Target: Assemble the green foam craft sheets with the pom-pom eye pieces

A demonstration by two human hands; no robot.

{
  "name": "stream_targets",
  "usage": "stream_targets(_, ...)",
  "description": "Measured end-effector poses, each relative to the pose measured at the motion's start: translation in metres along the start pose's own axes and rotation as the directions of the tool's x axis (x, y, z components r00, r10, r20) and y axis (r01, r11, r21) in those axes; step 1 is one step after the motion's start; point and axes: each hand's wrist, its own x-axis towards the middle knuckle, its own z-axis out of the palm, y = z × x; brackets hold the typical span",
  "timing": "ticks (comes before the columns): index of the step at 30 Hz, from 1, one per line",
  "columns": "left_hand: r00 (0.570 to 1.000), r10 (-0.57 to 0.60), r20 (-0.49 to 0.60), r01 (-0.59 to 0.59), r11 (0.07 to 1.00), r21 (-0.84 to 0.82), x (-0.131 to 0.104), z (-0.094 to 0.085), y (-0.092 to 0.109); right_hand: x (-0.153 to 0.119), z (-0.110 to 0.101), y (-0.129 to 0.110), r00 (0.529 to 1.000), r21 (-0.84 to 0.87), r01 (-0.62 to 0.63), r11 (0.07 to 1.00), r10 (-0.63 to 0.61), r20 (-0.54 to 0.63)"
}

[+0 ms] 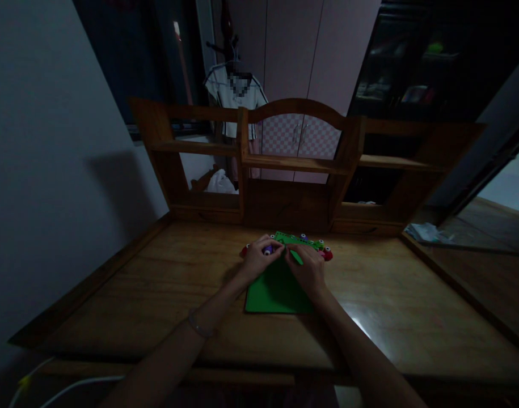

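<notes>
A green sheet or board (276,292) lies on the wooden desk beneath both hands. My left hand (258,262) is over its upper left part, thumb and fingers pinched together. My right hand (309,268) faces it from the right, also pinched, with the fingertips almost meeting. Whatever sits between the fingertips is too small and dark to name. Beside my left fingers shows a small purple piece with a white eye-like spot (268,250). Past my right hand lies a red piece with a similar spot (328,254). Along the far edge runs a green strip with dark dots (287,236).
The wooden desk (191,283) has a raised shelf unit (295,164) along its back. A wall (72,141) stands on the left. A crumpled plastic packet (427,232) lies by the right ledge. White cable (84,381) hangs near the front left edge.
</notes>
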Motion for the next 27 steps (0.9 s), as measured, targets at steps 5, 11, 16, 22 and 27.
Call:
stream_targets(5, 1.0, -0.002, -0.009, 0.003, 1.0, 0.013, 0.0, 0.002, 0.001, -0.001, 0.002, 0.0, 1.0, -0.002, -0.02, 1.0, 0.02, -0.024)
stream_targets(11, 0.996, -0.077, -0.053, 0.074, 0.995, -0.06, 0.003, 0.0, -0.009, 0.0, -0.001, -0.002, 0.986, 0.055, -0.144, 0.988, 0.147, -0.074)
stream_targets(16, 0.957, -0.268, -0.111, 0.241, 0.948, -0.209, 0.008, -0.007, -0.019, 0.004, -0.007, -0.001, 0.957, 0.197, -0.269, 0.943, 0.285, -0.059)
stream_targets(22, 0.864, -0.47, -0.179, 0.384, 0.847, -0.368, 0.009, -0.007, -0.03, 0.009, -0.009, 0.005, 0.874, 0.451, -0.462, 0.763, 0.48, 0.084)
stream_targets(27, 0.809, -0.569, -0.15, 0.438, 0.752, -0.492, 0.005, -0.009, -0.037, 0.011, -0.007, 0.014, 0.781, 0.519, -0.591, 0.618, 0.598, 0.178)
